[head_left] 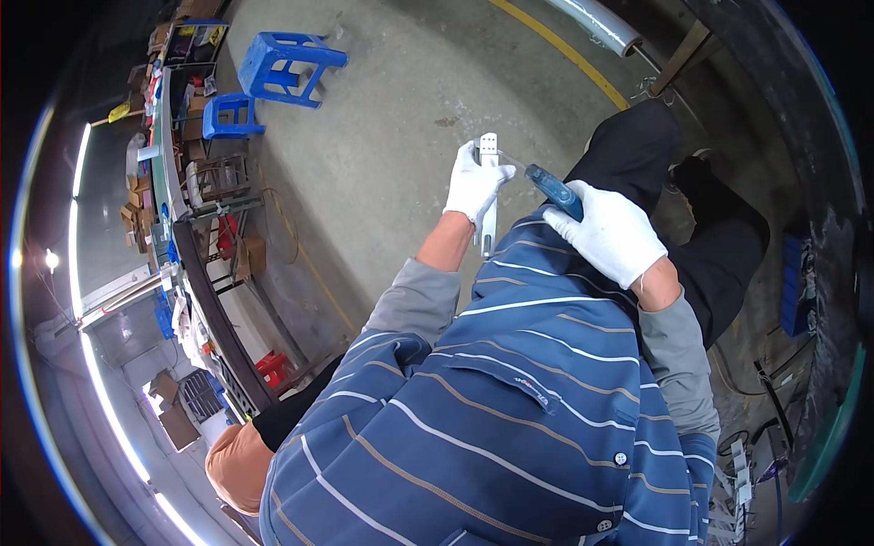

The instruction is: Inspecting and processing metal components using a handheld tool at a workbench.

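One metal bracket point(488, 187), a narrow flat strip with a wider plate at its top that shows small holes, stands upright in front of the person's striped shirt point(510, 400), above the concrete floor point(391, 136). It looks stiff and fairly light, smooth and likely a little slippery under cloth gloves, with thin edges that could bite, so the safest hold is probably around the strip just below the plate, which is where it is held now. The left hand point(473, 185), in a white glove, has its fingers point(499, 177) wrapped around the bracket near its upper part. Just right of the bracket, the right hand point(612, 232), also gloved in white, has its fingers clenched around one blue tool handle point(553, 189), whose tip points toward the bracket; whether the two touch is too small to tell. The handle seems rigid and easy to grip. Well to the left of the bracket and farther off stand two blue plastic stools point(289, 65), and beyond them one long cluttered worktop point(168, 155) with boxes and small parts. A yellow line point(564, 50) crosses the floor above and to the right of the bracket
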The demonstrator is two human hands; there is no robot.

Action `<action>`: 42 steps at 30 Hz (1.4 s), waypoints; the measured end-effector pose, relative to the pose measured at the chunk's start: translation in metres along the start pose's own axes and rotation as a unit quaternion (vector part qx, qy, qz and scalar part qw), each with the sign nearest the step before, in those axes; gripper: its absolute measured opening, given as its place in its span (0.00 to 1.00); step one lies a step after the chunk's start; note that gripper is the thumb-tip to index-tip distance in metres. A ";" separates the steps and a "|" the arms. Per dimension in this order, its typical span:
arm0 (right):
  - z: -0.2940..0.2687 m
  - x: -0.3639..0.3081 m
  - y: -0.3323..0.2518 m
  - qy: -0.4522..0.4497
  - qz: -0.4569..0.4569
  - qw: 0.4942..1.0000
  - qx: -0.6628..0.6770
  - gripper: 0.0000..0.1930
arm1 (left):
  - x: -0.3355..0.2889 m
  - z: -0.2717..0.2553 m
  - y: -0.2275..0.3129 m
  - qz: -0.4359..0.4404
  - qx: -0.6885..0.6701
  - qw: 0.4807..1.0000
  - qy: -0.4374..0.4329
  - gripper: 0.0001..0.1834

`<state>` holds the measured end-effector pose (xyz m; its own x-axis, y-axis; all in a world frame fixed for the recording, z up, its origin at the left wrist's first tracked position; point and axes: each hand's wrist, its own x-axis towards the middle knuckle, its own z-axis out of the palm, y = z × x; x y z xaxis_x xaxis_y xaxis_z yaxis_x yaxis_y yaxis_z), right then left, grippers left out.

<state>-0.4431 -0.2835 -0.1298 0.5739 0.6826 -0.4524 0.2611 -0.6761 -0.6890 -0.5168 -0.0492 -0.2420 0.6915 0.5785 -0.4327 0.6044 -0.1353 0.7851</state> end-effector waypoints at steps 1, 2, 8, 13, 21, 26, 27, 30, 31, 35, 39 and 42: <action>0.000 0.000 0.000 -0.002 0.002 1.000 -0.001 0.24 | -0.001 0.000 0.001 0.003 0.006 1.000 -0.002 0.45; 0.000 0.000 0.001 -0.004 0.003 1.000 -0.002 0.24 | -0.001 0.001 0.002 0.007 0.013 1.000 -0.004 0.45; 0.002 -0.002 0.000 0.014 0.001 1.000 0.005 0.23 | 0.003 0.002 -0.006 0.009 0.006 1.000 0.005 0.44; -0.003 0.000 -0.009 -0.040 0.023 0.999 0.008 0.23 | -0.003 -0.003 0.003 -0.017 0.022 1.000 -0.005 0.47; 0.000 0.001 -0.005 -0.029 0.029 0.999 0.004 0.23 | -0.012 -0.005 0.010 -0.007 0.061 0.998 -0.007 0.45; -0.004 0.001 -0.007 -0.024 0.041 0.999 0.003 0.23 | -0.012 -0.002 0.010 -0.009 0.066 0.998 -0.014 0.46; -0.004 0.001 -0.008 -0.024 0.043 0.999 0.004 0.23 | -0.012 -0.001 0.010 -0.009 0.063 0.998 -0.014 0.46; -0.003 0.002 -0.007 -0.023 0.042 0.999 0.005 0.23 | -0.011 -0.002 0.009 -0.008 0.071 0.997 -0.019 0.46; -0.003 0.002 -0.007 -0.023 0.041 0.999 0.005 0.23 | -0.011 -0.003 0.009 -0.007 0.076 0.997 -0.021 0.45; -0.003 0.003 -0.008 -0.027 0.034 0.999 0.005 0.23 | -0.006 -0.005 -0.002 0.001 0.078 0.997 -0.012 0.44; -0.001 0.003 -0.006 -0.026 0.028 0.999 0.007 0.23 | -0.001 -0.008 -0.009 0.009 0.082 0.997 -0.009 0.42; 0.002 0.002 -0.001 -0.009 0.026 0.999 0.020 0.24 | 0.001 -0.010 -0.009 0.007 0.102 0.994 -0.033 0.41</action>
<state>-0.4434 -0.2812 -0.1311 0.5718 0.6516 -0.4985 0.1996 -0.6998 -0.6859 -0.5259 -0.0393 -0.2451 0.7206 0.5218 -0.4567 0.6580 -0.3068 0.6877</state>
